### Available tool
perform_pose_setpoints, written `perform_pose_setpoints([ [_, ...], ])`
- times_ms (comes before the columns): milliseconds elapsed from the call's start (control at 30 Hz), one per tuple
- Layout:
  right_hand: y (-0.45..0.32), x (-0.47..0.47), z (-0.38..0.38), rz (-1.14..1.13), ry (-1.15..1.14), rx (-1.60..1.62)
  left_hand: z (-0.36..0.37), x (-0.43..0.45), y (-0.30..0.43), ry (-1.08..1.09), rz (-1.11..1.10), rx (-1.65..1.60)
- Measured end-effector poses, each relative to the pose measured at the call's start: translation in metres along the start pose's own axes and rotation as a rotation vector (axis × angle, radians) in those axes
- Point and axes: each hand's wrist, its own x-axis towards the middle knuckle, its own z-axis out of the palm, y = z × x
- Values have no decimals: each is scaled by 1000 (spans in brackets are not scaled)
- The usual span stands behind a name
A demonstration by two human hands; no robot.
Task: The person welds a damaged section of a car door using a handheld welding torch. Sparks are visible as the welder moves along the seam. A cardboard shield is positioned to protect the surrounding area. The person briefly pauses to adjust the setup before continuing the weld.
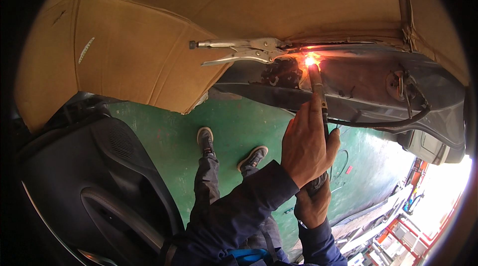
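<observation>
A welding torch [317,88] points away from me, and a bright arc [310,60] glows at its nozzle against a grey car body panel [354,75]. My left hand [308,144] lies along the torch's neck, with its fingers on one side and its thumb on the other. Lower down, my right hand [315,204] is wrapped around the torch handle [316,184], which the left hand partly covers. Left of the arc, locking pliers [250,47] are clamped at the panel's upper edge. Beside the weld spot, the paint is dark and flaking.
Cardboard sheets [138,45] cover the area above and left of the panel. A door striker [400,84] with a dark cable looping near it sits at right. An open car door [123,176] stands to my left. Parts and a red rack [407,236] lie lower right on green floor [157,131].
</observation>
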Motion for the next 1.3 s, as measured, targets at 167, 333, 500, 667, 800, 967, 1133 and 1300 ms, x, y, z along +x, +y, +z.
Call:
perform_pose_setpoints([
  [167, 0, -3, 2, 45, -4, 61, -4, 1, -1, -76, -59, -68],
  [333, 7, -4, 3, 63, 11, 47, -4, -3, 1, -46, -47, -100],
  [500, 14, -6, 3, 61, 19, 77, -4, -5, 3, -56, -68, -99],
  [667, 17, -5, 2, 79, 8, 65, -4, -5, 2, -68, -86, -115],
  [800, 16, -4, 4, 70, 10, 87, -3, -4, 1, -46, -59, -87],
  [967, 14, -3, 4, 56, 14, 92, -2, -2, 0, -44, -61, -99],
  [1133, 11, -3, 7, 58, -3, 152, -4, -1, -1, -58, -62, -89],
  [1300, 2, -5, 5, 17, -30, 27, -4, -1, -2, -35, -62, -181],
])
